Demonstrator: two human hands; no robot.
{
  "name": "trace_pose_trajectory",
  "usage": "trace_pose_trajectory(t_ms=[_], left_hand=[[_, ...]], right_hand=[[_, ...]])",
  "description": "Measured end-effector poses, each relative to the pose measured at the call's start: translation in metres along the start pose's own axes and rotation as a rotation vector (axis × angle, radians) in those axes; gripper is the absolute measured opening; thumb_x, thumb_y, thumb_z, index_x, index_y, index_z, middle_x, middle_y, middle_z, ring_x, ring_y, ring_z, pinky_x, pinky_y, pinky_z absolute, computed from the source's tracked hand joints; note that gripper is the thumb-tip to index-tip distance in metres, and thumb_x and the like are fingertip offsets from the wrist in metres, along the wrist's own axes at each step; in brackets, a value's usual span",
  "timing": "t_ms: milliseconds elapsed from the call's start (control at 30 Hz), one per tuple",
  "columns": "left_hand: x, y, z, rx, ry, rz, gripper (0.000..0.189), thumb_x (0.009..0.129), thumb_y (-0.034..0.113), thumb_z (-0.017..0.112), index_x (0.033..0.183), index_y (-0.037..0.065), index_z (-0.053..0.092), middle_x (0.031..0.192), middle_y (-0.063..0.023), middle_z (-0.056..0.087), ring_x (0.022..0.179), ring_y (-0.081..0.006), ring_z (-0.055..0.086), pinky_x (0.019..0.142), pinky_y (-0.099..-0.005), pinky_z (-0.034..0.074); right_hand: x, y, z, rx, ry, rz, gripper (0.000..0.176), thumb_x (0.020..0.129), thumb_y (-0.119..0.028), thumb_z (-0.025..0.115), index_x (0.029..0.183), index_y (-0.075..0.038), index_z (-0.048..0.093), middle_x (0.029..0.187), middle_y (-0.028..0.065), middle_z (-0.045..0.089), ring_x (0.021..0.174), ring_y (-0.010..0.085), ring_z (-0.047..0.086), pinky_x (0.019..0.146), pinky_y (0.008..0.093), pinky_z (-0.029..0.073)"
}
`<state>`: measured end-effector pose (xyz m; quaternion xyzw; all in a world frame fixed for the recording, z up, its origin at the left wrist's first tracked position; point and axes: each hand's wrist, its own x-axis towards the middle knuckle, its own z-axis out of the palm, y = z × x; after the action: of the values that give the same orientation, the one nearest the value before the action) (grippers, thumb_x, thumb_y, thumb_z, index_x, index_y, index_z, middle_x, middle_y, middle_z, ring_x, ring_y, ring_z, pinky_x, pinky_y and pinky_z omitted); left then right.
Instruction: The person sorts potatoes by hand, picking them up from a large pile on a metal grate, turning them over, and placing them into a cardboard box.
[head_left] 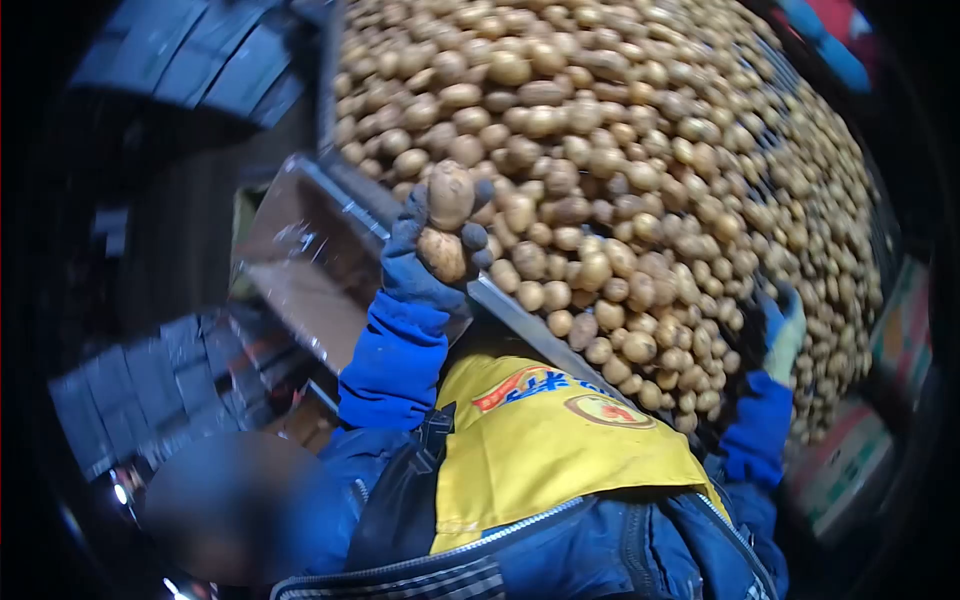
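My left hand (432,238), in a dark blue glove, is closed around two tan potatoes. The upper potato (451,194) rests above the lower potato (442,254), with gloved fingers curled at their right side. This hand is raised over the near left edge of a large bed of potatoes (640,180). My right hand (783,330), in a blue and pale glove, reaches down among the potatoes at the right. Its fingers are partly hidden and blurred, so whether they grip a potato does not show.
A metal rim (535,325) borders the potatoes on my side. An open cardboard box (310,275) lined with clear plastic stands below my left hand. Stacked dark boxes (150,390) are at the left. Printed cartons (838,465) stand at the right. A blurred round shape (230,505) is at the lower left.
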<state>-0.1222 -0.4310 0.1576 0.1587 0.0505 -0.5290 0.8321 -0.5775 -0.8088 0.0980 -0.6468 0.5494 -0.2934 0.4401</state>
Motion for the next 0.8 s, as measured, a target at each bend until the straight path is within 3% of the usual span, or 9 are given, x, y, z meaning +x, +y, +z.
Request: trace_pose_trajectory(t_ms=[133,167,267,367,400,533,633,767,800], left_hand=[[-0.068,0.045,-0.024,-0.016,0.219,0.352,0.05,0.107,0.051,0.053,0.145,0.019,0.059,0.143,-0.0186,0.064,0.082,-0.024,0.072,0.065,-0.0426,0.061],[-0.085,0.053,-0.033,-0.031,0.246,0.431,0.049,0.107,0.051,0.054,0.143,0.02,0.061,0.142,-0.0181,0.065,0.081,-0.0233,0.072,0.064,-0.0411,0.06],[-0.146,0.075,-0.062,-0.017,0.47,0.701,0.048,0.103,0.052,0.061,0.135,0.016,0.064,0.137,-0.0164,0.068,0.075,-0.0204,0.069,0.061,-0.0382,0.058],[-0.25,0.11,-0.19,0.046,0.583,0.917,0.046,0.097,0.05,0.07,0.126,0.014,0.068,0.132,-0.0167,0.07,0.073,-0.0175,0.065,0.06,-0.0347,0.056],[-0.235,0.086,-0.098,0.245,0.745,1.062,0.043,0.096,0.047,0.072,0.122,0.013,0.07,0.128,-0.0173,0.071,0.076,-0.0181,0.066,0.059,-0.0326,0.055],[-0.33,0.089,-0.148,-0.178,1.127,1.36,0.045,0.093,0.047,0.074,0.12,0.011,0.072,0.119,-0.0184,0.074,0.079,-0.0208,0.068,0.061,-0.0326,0.057],[-0.455,0.083,-0.283,-0.006,1.254,1.002,0.044,0.1,0.051,0.066,0.124,0.015,0.069,0.104,-0.0065,0.074,0.081,-0.019,0.069,0.063,-0.0323,0.058],[-0.409,0.08,-0.205,0.098,1.598,0.891,0.039,0.102,0.049,0.063,0.124,0.017,0.068,0.107,-0.0056,0.074,0.082,-0.0196,0.069,0.062,-0.035,0.058],[-0.367,0.083,-0.153,0.236,1.523,0.883,0.042,0.104,0.047,0.06,0.13,0.016,0.067,0.121,-0.0072,0.073,0.085,-0.0202,0.069,0.065,-0.0366,0.059]], right_hand=[[-0.028,-0.045,-0.003,0.433,-0.034,-0.022,0.035,0.105,-0.012,0.062,0.139,-0.004,0.059,0.124,0.0068,0.067,0.09,0.0136,0.065,0.079,0.0281,0.056],[-0.034,-0.063,0.005,0.543,-0.008,-0.008,0.037,0.105,-0.014,0.062,0.141,-0.006,0.06,0.107,0.0082,0.071,0.089,0.0173,0.068,0.084,0.0337,0.057],[-0.058,-0.094,0.031,0.533,0.048,-0.047,0.018,0.102,-0.012,0.06,0.118,-0.008,0.068,0.107,0.0012,0.068,0.086,0.011,0.061,0.076,0.0288,0.052],[-0.124,-0.098,0.002,-0.046,-0.14,-0.051,0.005,0.094,-0.006,0.059,0.095,-0.009,0.063,0.09,-0.0019,0.059,0.076,0.0096,0.052,0.068,0.0286,0.044],[-0.14,-0.099,-0.008,-0.241,-0.191,-0.059,0.006,0.091,-0.005,0.058,0.088,-0.009,0.062,0.084,-0.0029,0.056,0.073,0.0092,0.049,0.065,0.0285,0.042],[-0.144,-0.12,0.01,-0.417,-0.285,-0.106,0.018,0.076,0.001,0.053,0.067,-0.01,0.043,0.068,-0.0064,0.038,0.065,0.0086,0.036,0.058,0.0302,0.029],[-0.149,-0.134,0.018,-0.41,-0.257,-0.094,0.016,0.075,0.004,0.053,0.069,-0.01,0.046,0.07,-0.0067,0.039,0.065,0.0082,0.037,0.057,0.0296,0.029],[-0.156,-0.156,0.021,-0.409,-0.282,-0.043,0.014,0.075,0.005,0.053,0.075,-0.009,0.051,0.073,-0.0062,0.042,0.065,0.0098,0.038,0.056,0.0296,0.029],[-0.154,-0.165,0.023,-0.447,-0.322,0.027,0.018,0.076,0.005,0.053,0.084,-0.006,0.065,0.074,-0.0051,0.05,0.068,0.0112,0.049,0.061,0.0288,0.041]])
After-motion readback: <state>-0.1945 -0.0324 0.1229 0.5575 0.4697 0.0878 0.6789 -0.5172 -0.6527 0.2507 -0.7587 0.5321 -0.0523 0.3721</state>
